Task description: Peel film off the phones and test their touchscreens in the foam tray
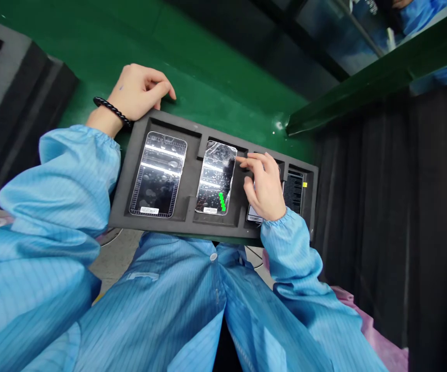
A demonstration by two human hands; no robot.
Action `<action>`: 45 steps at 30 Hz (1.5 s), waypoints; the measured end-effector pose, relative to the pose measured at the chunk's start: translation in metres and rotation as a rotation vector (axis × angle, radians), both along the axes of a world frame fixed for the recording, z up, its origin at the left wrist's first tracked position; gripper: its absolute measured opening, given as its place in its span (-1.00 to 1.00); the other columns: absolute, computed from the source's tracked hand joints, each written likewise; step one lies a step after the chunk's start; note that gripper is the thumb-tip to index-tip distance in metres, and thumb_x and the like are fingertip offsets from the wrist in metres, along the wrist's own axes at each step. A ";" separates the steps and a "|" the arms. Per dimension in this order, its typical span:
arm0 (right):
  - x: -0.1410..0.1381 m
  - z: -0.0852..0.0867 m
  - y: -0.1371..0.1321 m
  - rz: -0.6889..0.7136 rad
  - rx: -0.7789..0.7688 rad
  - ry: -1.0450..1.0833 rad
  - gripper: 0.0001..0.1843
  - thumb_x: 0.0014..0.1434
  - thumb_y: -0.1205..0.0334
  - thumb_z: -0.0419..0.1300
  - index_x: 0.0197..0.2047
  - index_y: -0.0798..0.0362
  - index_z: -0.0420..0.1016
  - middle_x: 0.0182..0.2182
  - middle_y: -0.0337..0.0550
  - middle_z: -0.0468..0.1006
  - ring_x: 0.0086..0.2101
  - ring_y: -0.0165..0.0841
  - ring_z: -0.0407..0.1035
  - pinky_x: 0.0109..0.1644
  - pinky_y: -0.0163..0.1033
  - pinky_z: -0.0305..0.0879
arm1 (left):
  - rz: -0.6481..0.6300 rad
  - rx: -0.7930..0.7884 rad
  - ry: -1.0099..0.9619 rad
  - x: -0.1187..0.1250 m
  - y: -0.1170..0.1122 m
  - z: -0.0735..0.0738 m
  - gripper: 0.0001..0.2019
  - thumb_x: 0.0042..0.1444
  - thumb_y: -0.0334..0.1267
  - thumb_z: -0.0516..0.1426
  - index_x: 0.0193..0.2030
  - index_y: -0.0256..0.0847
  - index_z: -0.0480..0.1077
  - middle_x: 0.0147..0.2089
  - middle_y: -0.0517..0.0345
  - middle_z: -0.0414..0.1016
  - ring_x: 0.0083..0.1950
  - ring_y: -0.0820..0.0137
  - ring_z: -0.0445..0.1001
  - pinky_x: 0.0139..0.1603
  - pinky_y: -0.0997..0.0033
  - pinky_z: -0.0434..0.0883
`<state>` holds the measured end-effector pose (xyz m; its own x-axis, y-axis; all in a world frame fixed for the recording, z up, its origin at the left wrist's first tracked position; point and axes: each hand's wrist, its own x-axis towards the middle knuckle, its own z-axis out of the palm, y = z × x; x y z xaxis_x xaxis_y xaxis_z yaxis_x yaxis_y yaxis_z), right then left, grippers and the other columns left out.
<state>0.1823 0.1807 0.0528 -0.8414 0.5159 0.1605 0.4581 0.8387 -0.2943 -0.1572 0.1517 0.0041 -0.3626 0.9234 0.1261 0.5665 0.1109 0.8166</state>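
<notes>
A dark grey foam tray (216,231) with several compartments lies in front of me. My left hand (138,93), wearing a black beaded bracelet (109,110), rests by its far left corner, loosely curled with thumb and forefinger apart. In the leftmost compartment sits a phone (157,178) under bubbled film. Beside it, a second phone (216,173) shows green marks low on its screen. Over the third compartment hovers my right hand (264,183), fingers apart, forefinger pointing at the second phone's upper right edge; contact is unclear. That hand mostly hides a third phone (253,214).
A fourth phone (293,188) with lines of text and a yellow tab sits at the tray's right end. Another foam tray (18,103) stands at left on the green table (208,67). A green bar (363,95) and dark curtain (363,206) are at right.
</notes>
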 end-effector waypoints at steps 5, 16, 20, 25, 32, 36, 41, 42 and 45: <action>-0.011 -0.007 0.011 -0.017 0.012 0.001 -0.60 0.12 0.47 -0.04 0.01 -0.01 0.29 0.08 -0.10 0.54 0.18 -0.15 0.29 0.44 0.18 0.04 | -0.001 -0.005 0.003 -0.001 0.000 -0.002 -0.70 0.18 -0.23 0.04 -0.27 -0.34 0.58 -0.63 0.28 0.30 -0.55 0.59 0.26 -0.34 0.57 0.25; -0.015 -0.014 0.016 -0.008 0.038 -0.071 -0.56 0.12 0.46 -0.08 0.05 0.04 0.29 0.06 -0.07 0.55 0.20 -0.13 0.27 0.45 0.18 -0.02 | 0.002 -0.015 0.013 -0.001 -0.001 -0.001 -0.67 0.20 -0.23 0.02 -0.26 -0.34 0.58 -0.62 0.31 0.29 -0.55 0.61 0.26 -0.25 0.55 0.30; -0.013 -0.015 0.013 0.034 0.052 -0.061 -0.54 0.12 0.47 -0.06 0.08 0.04 0.29 0.01 -0.09 0.56 0.19 -0.15 0.28 0.45 0.15 -0.02 | -0.004 -0.005 0.008 -0.001 -0.001 -0.002 -0.68 0.19 -0.24 0.02 -0.26 -0.34 0.59 -0.63 0.29 0.30 -0.54 0.60 0.27 -0.31 0.57 0.25; -0.012 -0.012 0.012 0.015 0.074 -0.034 -0.51 0.10 0.48 -0.05 0.10 0.03 0.29 0.04 -0.10 0.55 0.19 -0.14 0.29 0.44 0.17 0.00 | -0.011 0.028 -0.007 -0.002 0.000 -0.003 -0.71 0.17 -0.26 0.04 -0.29 -0.31 0.59 -0.65 0.29 0.29 -0.57 0.59 0.26 -0.39 0.57 0.20; 0.007 0.001 -0.011 0.166 0.027 0.044 -0.56 0.12 0.55 -0.03 0.00 -0.01 0.38 -0.05 -0.18 0.62 0.13 -0.21 0.38 0.44 0.15 0.04 | -0.016 0.039 -0.026 -0.001 0.000 -0.001 -0.74 0.13 -0.29 0.05 -0.32 -0.28 0.58 -0.65 0.24 0.30 -0.59 0.52 0.26 -0.44 0.48 0.20; 0.028 0.004 -0.037 0.298 -0.017 0.039 -0.67 0.16 0.54 0.00 -0.12 0.00 0.41 -0.07 -0.23 0.67 0.08 -0.27 0.44 0.42 0.09 0.08 | -0.006 0.007 -0.033 0.000 -0.001 0.002 -0.75 0.13 -0.28 0.05 -0.32 -0.22 0.58 -0.64 0.25 0.30 -0.58 0.51 0.27 -0.43 0.46 0.21; 0.045 -0.001 -0.056 0.331 -0.011 0.019 -0.70 0.18 0.51 -0.01 -0.12 0.04 0.43 -0.04 -0.20 0.67 0.05 -0.26 0.46 0.38 0.08 0.12 | -0.005 0.025 -0.030 0.002 -0.001 0.002 -0.74 0.13 -0.27 0.05 -0.31 -0.21 0.59 -0.63 0.24 0.30 -0.57 0.51 0.27 -0.43 0.45 0.21; 0.047 -0.002 -0.058 0.333 -0.007 0.021 -0.70 0.18 0.51 -0.01 -0.12 0.05 0.43 -0.03 -0.19 0.67 0.05 -0.26 0.46 0.37 0.07 0.13 | -0.004 0.042 -0.023 0.003 -0.002 0.002 -0.73 0.11 -0.28 0.05 -0.31 -0.24 0.60 -0.64 0.24 0.29 -0.58 0.51 0.26 -0.43 0.45 0.21; 0.051 -0.002 -0.062 0.342 0.005 0.026 -0.70 0.18 0.51 -0.01 -0.13 0.06 0.44 -0.05 -0.18 0.68 0.03 -0.26 0.48 0.36 0.06 0.15 | 0.011 0.067 -0.004 0.004 -0.003 0.003 -0.72 0.09 -0.30 0.05 -0.30 -0.28 0.61 -0.64 0.25 0.28 -0.58 0.51 0.26 -0.42 0.45 0.23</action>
